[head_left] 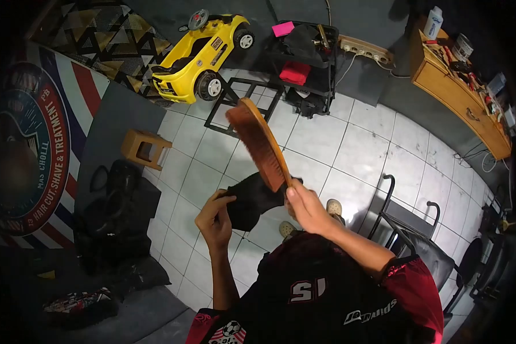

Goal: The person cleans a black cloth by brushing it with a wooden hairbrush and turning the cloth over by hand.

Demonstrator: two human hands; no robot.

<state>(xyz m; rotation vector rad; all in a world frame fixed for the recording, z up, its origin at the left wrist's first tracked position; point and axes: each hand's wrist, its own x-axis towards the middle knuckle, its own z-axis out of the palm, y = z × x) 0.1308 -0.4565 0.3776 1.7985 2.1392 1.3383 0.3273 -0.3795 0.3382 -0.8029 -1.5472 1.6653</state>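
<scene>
My right hand point(308, 207) is closed round the handle end of a long wooden brush point(262, 143) with reddish-brown bristles. The brush is raised and slants up to the left, its bristles facing left. My left hand point(214, 217) pinches the left edge of a black cloth point(249, 200) between thumb and fingers. The cloth hangs between my two hands, and its right end runs behind the brush and my right hand, where it is partly hidden.
A yellow toy car point(198, 57) stands at the back, near a black trolley point(304, 63) and a black metal frame point(218, 117) on the tiled floor. A small brown stool point(145, 148) is on the left. A wooden cabinet point(458, 97) and a black chair point(424, 258) are on the right.
</scene>
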